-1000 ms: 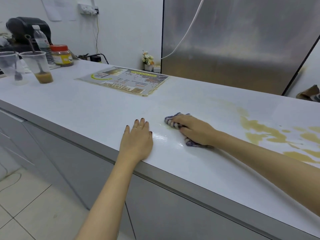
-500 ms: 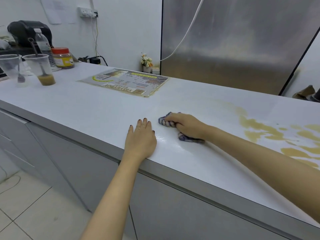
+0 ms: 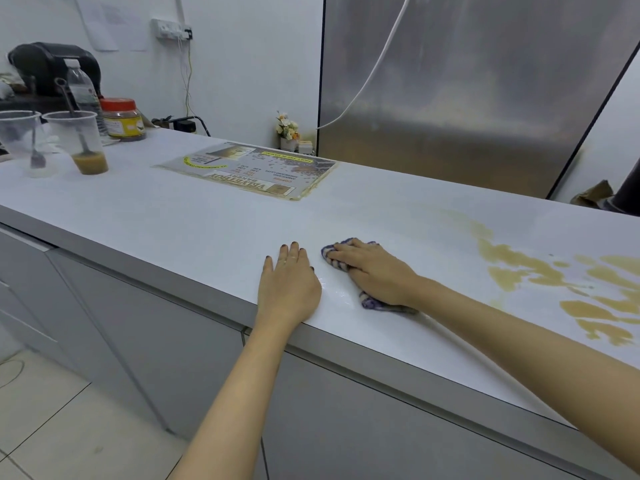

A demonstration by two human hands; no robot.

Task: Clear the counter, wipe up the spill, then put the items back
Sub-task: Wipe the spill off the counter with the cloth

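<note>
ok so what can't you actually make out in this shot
Head view, the only one:
- Cloth: mostly covered by the right hand pressing on it, so its full size and soiling are hidden.
- Spill: cut off by the right frame edge, so its full reach is unknown.
- Menu sheet: small print is too small to read.
- Jar: label blurred, contents unclear.

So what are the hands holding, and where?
The right hand presses the striped cloth from on top, covering its middle. The left hand holds nothing; it lies flat on the counter.
</note>
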